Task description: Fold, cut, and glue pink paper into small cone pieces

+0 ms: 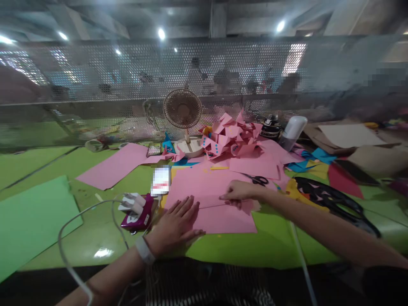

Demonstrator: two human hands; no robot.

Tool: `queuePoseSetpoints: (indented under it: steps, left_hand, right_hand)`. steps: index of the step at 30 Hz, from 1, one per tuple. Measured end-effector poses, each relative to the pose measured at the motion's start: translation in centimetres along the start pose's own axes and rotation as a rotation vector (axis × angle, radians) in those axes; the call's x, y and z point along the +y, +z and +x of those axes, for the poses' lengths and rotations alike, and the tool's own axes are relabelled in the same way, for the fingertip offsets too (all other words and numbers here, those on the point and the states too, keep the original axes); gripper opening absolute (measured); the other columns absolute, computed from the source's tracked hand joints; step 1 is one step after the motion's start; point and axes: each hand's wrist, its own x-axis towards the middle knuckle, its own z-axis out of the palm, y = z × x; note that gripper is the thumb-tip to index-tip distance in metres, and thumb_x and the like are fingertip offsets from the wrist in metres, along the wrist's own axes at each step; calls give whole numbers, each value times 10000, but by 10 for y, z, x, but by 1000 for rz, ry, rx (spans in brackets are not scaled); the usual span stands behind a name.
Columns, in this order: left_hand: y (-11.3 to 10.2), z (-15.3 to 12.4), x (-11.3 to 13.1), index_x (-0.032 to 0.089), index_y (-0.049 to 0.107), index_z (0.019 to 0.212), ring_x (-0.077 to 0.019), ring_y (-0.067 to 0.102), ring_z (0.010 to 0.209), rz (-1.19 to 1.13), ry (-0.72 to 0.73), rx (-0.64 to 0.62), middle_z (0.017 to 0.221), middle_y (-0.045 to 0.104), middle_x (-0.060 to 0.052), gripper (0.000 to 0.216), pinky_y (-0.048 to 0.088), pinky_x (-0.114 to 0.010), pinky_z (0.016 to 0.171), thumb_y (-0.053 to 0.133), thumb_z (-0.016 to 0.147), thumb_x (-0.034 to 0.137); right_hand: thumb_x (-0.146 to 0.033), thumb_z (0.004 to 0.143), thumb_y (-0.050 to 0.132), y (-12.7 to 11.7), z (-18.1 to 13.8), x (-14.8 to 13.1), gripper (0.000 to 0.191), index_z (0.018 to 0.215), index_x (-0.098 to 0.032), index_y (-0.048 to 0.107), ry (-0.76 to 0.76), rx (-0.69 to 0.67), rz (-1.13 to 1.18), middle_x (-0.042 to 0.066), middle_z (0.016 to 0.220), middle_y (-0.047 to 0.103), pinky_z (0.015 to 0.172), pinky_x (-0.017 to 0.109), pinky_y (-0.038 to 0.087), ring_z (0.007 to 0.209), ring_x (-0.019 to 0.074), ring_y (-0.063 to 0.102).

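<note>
A pink paper sheet (219,219) lies on the green table (95,238) in front of me, with a crease or cut line running across it. My left hand (177,223) lies flat on the sheet's left edge, fingers stretched out. My right hand (240,192) is pinched closed over the line near the sheet's middle; a thin pencil-like thing may be in it, but it is too small to name. Black-handled scissors (258,179) lie just behind my right hand.
A heap of folded pink paper shapes (234,138) and a small desk fan (183,110) stand at the back. A phone (161,180), a magenta power bank (138,216) with white charger and cable, loose pink and green sheets (32,216), and black cut paper (328,197) surround me.
</note>
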Motion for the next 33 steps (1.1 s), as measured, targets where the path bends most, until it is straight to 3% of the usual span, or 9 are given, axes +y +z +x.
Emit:
queuePoseSetpoints:
  steps: [4,7,9,12,17,23,33]
  left_hand:
    - [-19,11,1,212,430,1317,-265,385,1257,-129,-46,65,1392,411,-112,580,317,-398,1002,423,848,552]
    - [-29,35,5,169,647,954,-248,600,914,-220,-291,133,999,655,-126,413,441,-361,785,452,840,514]
    - [-30,54,3,160,652,803,-220,618,672,-350,-375,26,729,669,-87,404,449,-325,632,502,793,534]
    - [-22,75,-3,158,595,577,-175,574,475,-689,-442,-260,476,589,-38,410,433,-285,528,588,708,547]
    - [-8,80,-17,151,548,446,-145,521,402,-845,-496,-380,407,556,-36,458,418,-280,477,673,601,563]
    - [-13,64,-34,140,558,427,-133,509,381,-818,-572,-483,403,562,-44,524,431,-281,474,669,556,635]
    - [-29,26,-46,156,536,423,-106,465,328,-788,-655,-409,390,554,-38,518,381,-231,392,614,630,624]
  right_hand:
    - [-456,671,692,18,18,-5,380,527,-126,570,39,-80,8,-14,426,566,396,201,448,366,96,531]
    - [-412,677,695,20,21,-2,355,512,-127,565,49,-77,-6,-18,417,562,379,200,445,350,93,521]
    - [-384,691,689,20,22,-1,331,517,-131,565,55,-68,-15,-24,404,558,380,196,443,342,89,514]
    - [-403,698,683,20,21,-2,353,508,-135,554,69,-59,-31,-18,392,558,372,198,431,334,94,514]
    - [-479,662,700,21,20,-4,412,503,-127,560,79,-62,-45,-13,400,563,354,195,416,333,95,518]
    - [-466,661,707,20,20,-3,407,502,-124,553,89,-74,-24,-18,399,560,358,178,424,332,85,518]
    - [-421,696,678,22,24,3,385,489,-136,523,78,-101,12,-13,377,539,349,210,446,304,103,503]
